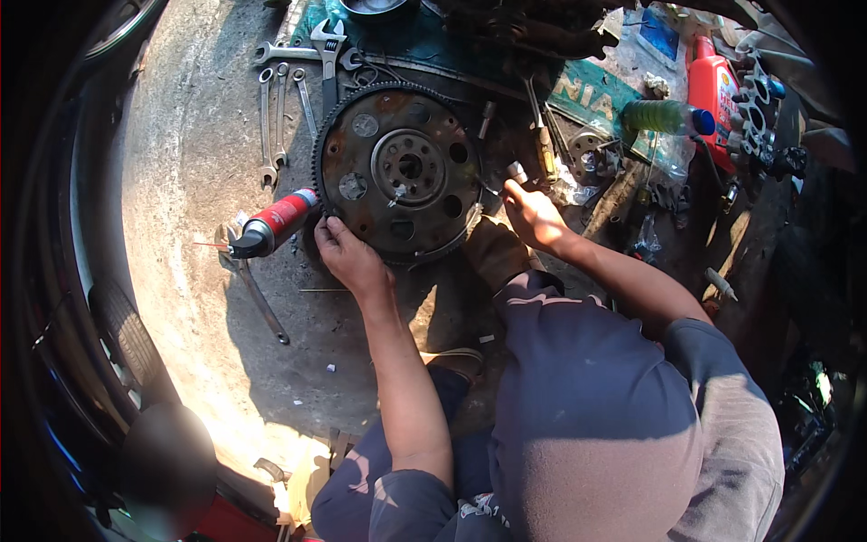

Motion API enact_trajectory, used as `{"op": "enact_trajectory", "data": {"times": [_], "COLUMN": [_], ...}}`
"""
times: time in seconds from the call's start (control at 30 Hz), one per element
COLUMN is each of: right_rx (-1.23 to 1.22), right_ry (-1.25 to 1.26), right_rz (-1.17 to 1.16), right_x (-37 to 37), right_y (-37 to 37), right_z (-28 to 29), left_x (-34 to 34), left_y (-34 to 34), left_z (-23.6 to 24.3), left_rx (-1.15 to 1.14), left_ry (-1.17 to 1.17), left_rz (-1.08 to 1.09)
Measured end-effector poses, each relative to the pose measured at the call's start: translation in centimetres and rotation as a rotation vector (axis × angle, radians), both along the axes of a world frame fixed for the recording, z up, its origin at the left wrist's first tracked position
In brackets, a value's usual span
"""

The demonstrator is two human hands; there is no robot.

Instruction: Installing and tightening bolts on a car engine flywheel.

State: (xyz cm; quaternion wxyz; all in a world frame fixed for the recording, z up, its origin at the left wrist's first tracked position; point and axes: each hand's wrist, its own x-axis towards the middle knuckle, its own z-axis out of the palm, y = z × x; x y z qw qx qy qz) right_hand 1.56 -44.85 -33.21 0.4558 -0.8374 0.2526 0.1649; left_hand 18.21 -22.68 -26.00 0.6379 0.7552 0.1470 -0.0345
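**Two hands at a rusty flywheel on the concrete floor**

A rusty toothed flywheel (pixel 398 172) lies flat on the concrete floor (pixel 199 163), just ahead of the crouching person. The left hand (pixel 348 256) rests on the ring gear at about 7 o'clock of the wheel, fingers curled over the teeth and gripping the rim. The right hand (pixel 533 215) sits at about 3 o'clock of the wheel, just beside its edge, fingers pinched closed on a small pale cylindrical piece (pixel 517 171); I cannot tell what kind of part it is.

A red spray can (pixel 275 221) with a dark cap lies on its side at the wheel's 8 o'clock, its base touching or nearly touching the teeth close to the left hand. At 10 to 11 o'clock of the wheel, several combination wrenches (pixel 271 117) lie side by side, with an adjustable wrench (pixel 328 50) near 12 o'clock. A thin metal rod (pixel 262 303) lies below the can.

At 2 o'clock of the wheel a screwdriver with a yellowish handle (pixel 545 149) lies on the floor. Farther out toward 3 o'clock are a green plastic bottle (pixel 666 116) lying down and a red oil jug (pixel 712 90) beyond it, near a dark engine part (pixel 763 113).
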Motion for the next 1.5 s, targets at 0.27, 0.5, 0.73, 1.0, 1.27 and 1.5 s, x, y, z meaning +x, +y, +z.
{"op": "enact_trajectory", "data": {"times": [0.27, 0.5, 0.73, 1.0, 1.27, 1.5], "right_rx": [-0.032, -0.139, -0.177, -0.242, -0.187, -0.260], "right_ry": [-0.142, -0.280, -0.248, -0.150, -0.162, -0.271], "right_rz": [0.066, 0.174, 0.254, 0.361, 0.403, 0.262], "right_x": [-1.4, -0.2, 0.5, 0.5, 0.7, 1.5], "right_y": [1.1, -0.5, -1.4, -2.5, -2.2, -2.3], "right_z": [-0.6, -1.6, -0.5, -0.6, -0.2, -1.2], "left_x": [0.7, 1.6, 1.5, 1.3, 1.3, 1.3], "left_y": [1.3, 3.0, 4.3, 4.1, 4.3, 4.6], "left_z": [-1.8, -4.6, -6.7, -6.8, -6.5, -6.4], "left_rx": [0.161, 0.197, 0.134, 0.075, 0.078, 0.067], "left_ry": [-0.038, 0.088, 0.146, 0.121, 0.147, 0.117], "left_rz": [0.000, 0.042, 0.047, 0.026, 0.031, 0.029]}}
